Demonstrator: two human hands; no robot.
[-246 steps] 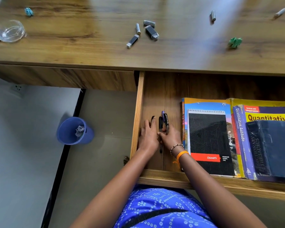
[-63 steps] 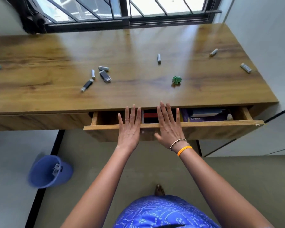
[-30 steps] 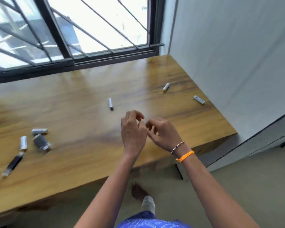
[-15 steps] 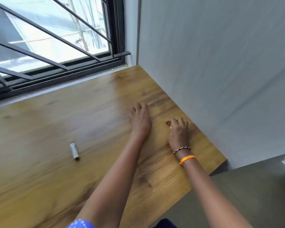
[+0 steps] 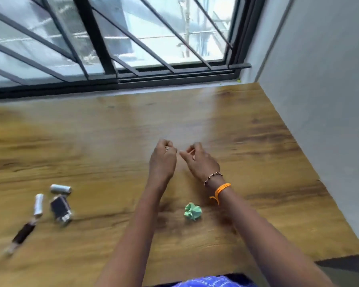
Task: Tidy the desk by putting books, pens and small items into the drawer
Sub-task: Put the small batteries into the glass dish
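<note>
Since half a second ago the view has swung back left: the far right corner of the desk (image 5: 257, 131) is no longer under the hands, and the cluster of small items on the left is back in frame. Both hands have lifted off the wood and come together over the middle of the desk.

Left hand (image 5: 163, 160): fingers curled into a loose fist; something small and pale glints at the fingertips, likely one of the little cylinders, but blur makes this uncertain. Right hand (image 5: 199, 162): thumb and forefinger pinched close, rest curled; cannot tell whether it holds anything. The two cylinders seen near that right corner a second ago aren't visible now, so the pickup probably succeeded.

Still on the desk:
- green crumpled scrap (image 5: 192, 211), between the forearms, near the front edge
- grey cylinder (image 5: 61, 189), white cylinder (image 5: 38, 204), dark flash drive (image 5: 61, 208), all close together at left
- dark slim stick (image 5: 22, 236), just beyond them toward the front-left

The drawer is out of view, below the front edge. Two seconds ago it was nearly shut, so it likely needs reopening before anything goes in.

Task is partly done: the desktop still needs a sweep of the left cluster and the scrap.
</note>
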